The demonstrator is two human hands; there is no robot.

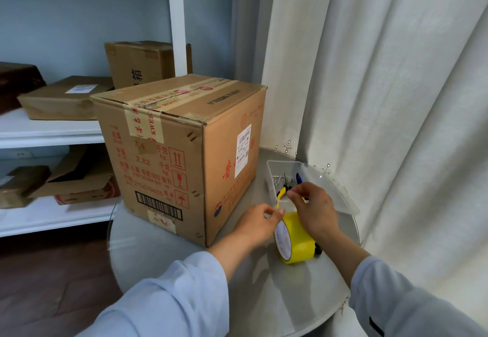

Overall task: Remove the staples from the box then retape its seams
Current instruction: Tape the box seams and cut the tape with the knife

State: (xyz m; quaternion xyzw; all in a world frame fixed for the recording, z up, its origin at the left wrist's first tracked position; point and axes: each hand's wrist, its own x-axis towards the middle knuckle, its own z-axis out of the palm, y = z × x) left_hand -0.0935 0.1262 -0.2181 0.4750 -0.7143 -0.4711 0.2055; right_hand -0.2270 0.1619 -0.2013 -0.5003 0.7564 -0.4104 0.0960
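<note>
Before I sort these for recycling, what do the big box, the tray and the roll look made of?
The big box looks like brown corrugated cardboard, matte, with creased edges and printed red ink. The tray seems to be clear, glossy plastic: the table shows through its wall. The roll looks like shiny yellow plastic tape; its core is hard to judge.

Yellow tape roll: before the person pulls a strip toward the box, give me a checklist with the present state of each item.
1. Tape roll within reach on the round table: ok.
2. Tape end freed: left hand pinches a yellow strip at the roll's top: ok.
3. Roll steadied: right hand rests over it, grip unclear: cannot tell.
4. Box closed, top seam facing up: ok.
5. Staples all removed: dark marks along the box's front corner edge: cannot tell.
6. Cutting tool ready: yellow-handled pliers lie in the clear tray; no blade visible: cannot tell.
</note>
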